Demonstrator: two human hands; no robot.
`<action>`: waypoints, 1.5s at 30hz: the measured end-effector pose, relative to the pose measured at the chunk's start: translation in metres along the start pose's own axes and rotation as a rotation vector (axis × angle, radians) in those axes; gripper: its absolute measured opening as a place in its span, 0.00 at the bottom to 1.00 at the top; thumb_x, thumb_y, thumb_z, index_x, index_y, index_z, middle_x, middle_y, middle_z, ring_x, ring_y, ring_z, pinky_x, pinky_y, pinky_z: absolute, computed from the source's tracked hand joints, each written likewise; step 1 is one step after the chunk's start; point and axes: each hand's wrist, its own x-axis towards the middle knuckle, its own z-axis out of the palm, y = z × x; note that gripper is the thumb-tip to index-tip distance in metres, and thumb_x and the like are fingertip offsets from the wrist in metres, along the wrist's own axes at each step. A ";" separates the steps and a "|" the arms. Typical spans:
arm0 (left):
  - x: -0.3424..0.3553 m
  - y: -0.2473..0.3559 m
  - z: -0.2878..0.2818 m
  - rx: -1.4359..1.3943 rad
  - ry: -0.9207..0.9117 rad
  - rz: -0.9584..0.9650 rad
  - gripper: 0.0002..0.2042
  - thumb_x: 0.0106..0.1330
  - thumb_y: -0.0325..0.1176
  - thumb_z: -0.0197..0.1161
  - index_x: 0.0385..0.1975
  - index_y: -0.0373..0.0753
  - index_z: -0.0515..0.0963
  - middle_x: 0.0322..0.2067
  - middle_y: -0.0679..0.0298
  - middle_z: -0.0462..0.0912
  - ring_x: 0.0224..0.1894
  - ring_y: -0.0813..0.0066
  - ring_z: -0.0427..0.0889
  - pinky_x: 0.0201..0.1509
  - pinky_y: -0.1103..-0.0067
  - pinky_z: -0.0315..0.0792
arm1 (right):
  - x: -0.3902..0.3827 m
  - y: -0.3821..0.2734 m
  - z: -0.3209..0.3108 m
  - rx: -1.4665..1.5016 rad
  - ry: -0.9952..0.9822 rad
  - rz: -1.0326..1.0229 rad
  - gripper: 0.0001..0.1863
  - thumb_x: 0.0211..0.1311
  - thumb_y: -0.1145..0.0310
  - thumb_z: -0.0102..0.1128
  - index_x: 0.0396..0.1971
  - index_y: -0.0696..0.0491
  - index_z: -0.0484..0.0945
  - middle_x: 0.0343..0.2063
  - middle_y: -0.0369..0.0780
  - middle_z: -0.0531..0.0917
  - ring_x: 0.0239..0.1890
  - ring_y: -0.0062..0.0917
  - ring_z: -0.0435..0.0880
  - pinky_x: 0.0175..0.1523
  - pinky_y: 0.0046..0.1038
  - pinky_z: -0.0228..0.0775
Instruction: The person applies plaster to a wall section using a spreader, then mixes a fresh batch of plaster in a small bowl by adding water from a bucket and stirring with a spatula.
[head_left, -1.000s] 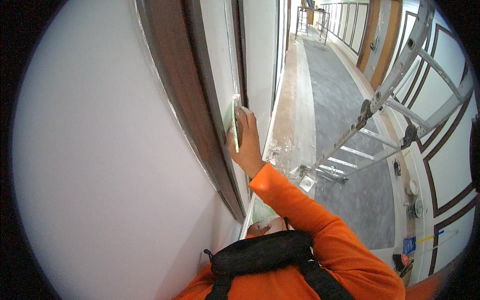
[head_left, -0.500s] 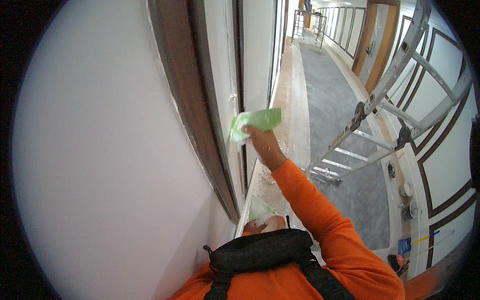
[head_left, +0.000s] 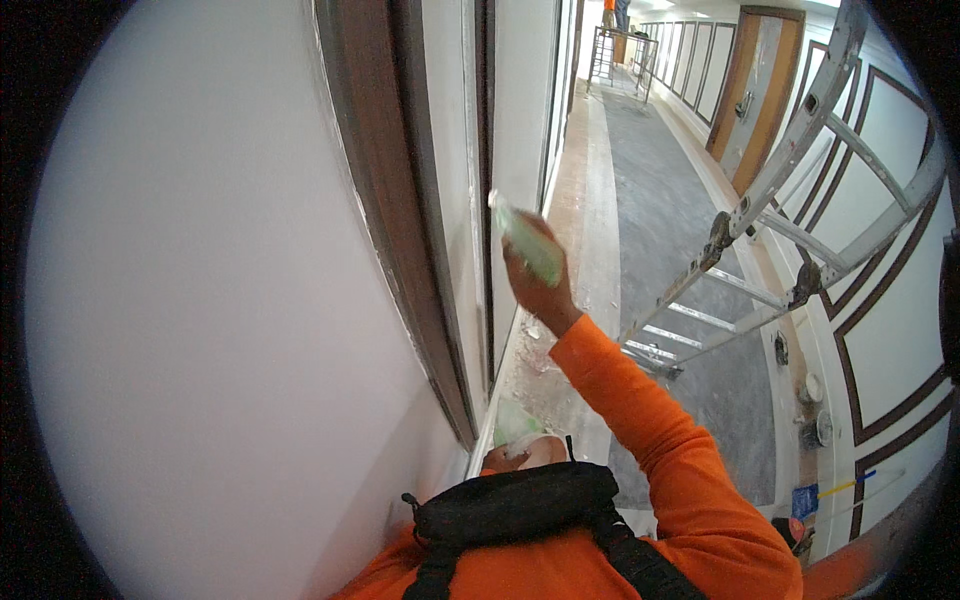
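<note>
My right hand (head_left: 540, 275) is closed on a green plastic putty spreader (head_left: 530, 245), which is tilted so that its whitish tip points up toward the wall trim. The spreader is slightly blurred and close to a narrow white strip between dark brown mouldings (head_left: 485, 300). Low down, my left hand (head_left: 503, 459) grips the side of a pale round tub (head_left: 546, 450), largely hidden by the black chest pouch (head_left: 515, 500). Beside that hand shows another light green flat piece (head_left: 515, 420), partly covered. What the tub contains cannot be made out.
An aluminium ladder (head_left: 720, 260) leans on the right over the grey floor covering (head_left: 660, 180). Along the right wall lie small tubs (head_left: 820, 428) and a blue brush with a yellow handle (head_left: 806, 499). A scaffold (head_left: 620, 62) with people on it stands far down the corridor.
My right hand has turned the spreader from lying broadside across the trim to a steep tilt, its tip raised. The hand has shifted slightly right. My left hand stays at the tub.
</note>
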 end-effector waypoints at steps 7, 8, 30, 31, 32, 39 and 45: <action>-0.001 -0.012 -0.005 -0.005 0.005 -0.053 0.33 0.50 0.61 0.63 0.47 0.39 0.77 0.38 0.57 0.83 0.42 0.63 0.81 0.49 0.72 0.71 | 0.007 -0.011 0.040 -0.441 -0.028 -0.208 0.40 0.43 0.86 0.56 0.62 0.56 0.57 0.54 0.49 0.65 0.56 0.45 0.65 0.62 0.38 0.60; -0.002 -0.015 -0.004 -0.015 0.008 -0.061 0.32 0.51 0.61 0.64 0.47 0.39 0.77 0.38 0.58 0.83 0.42 0.64 0.81 0.49 0.72 0.71 | 0.007 -0.010 0.041 -0.466 -0.089 -0.186 0.41 0.42 0.86 0.57 0.62 0.56 0.57 0.54 0.49 0.64 0.57 0.46 0.64 0.62 0.38 0.61; 0.048 -0.061 0.021 -0.132 0.091 -0.021 0.30 0.51 0.61 0.64 0.43 0.41 0.80 0.33 0.62 0.83 0.38 0.70 0.81 0.44 0.75 0.72 | 0.164 -0.026 -0.050 -0.842 -1.056 -1.382 0.39 0.49 0.65 0.65 0.62 0.27 0.59 0.62 0.24 0.64 0.64 0.25 0.62 0.65 0.30 0.64; 0.040 -0.048 0.020 -0.148 0.104 -0.039 0.30 0.51 0.61 0.64 0.43 0.41 0.80 0.33 0.62 0.83 0.38 0.70 0.81 0.44 0.75 0.72 | 0.171 -0.038 -0.046 -0.884 -1.079 -1.389 0.38 0.51 0.66 0.63 0.62 0.27 0.59 0.63 0.22 0.63 0.65 0.24 0.60 0.65 0.28 0.63; 0.034 -0.034 0.021 -0.160 0.118 -0.050 0.30 0.51 0.62 0.64 0.43 0.41 0.80 0.33 0.62 0.83 0.38 0.70 0.81 0.44 0.75 0.72 | 0.180 -0.039 -0.040 -0.881 -1.080 -1.438 0.38 0.52 0.67 0.62 0.62 0.26 0.58 0.64 0.21 0.61 0.65 0.24 0.60 0.64 0.27 0.64; 0.065 0.023 0.043 -0.231 0.241 -0.032 0.30 0.51 0.62 0.64 0.44 0.41 0.80 0.33 0.63 0.84 0.39 0.69 0.81 0.45 0.74 0.72 | 0.184 -0.013 -0.023 -0.760 -1.255 -1.464 0.26 0.50 0.69 0.63 0.53 0.39 0.72 0.58 0.27 0.72 0.64 0.28 0.64 0.59 0.30 0.70; 0.142 0.044 0.111 -0.352 0.420 0.195 0.32 0.50 0.65 0.63 0.41 0.40 0.81 0.31 0.60 0.83 0.37 0.66 0.81 0.44 0.72 0.71 | 0.165 -0.010 -0.011 -0.485 -1.214 -1.420 0.16 0.50 0.71 0.64 0.42 0.51 0.80 0.50 0.39 0.79 0.59 0.34 0.72 0.55 0.35 0.73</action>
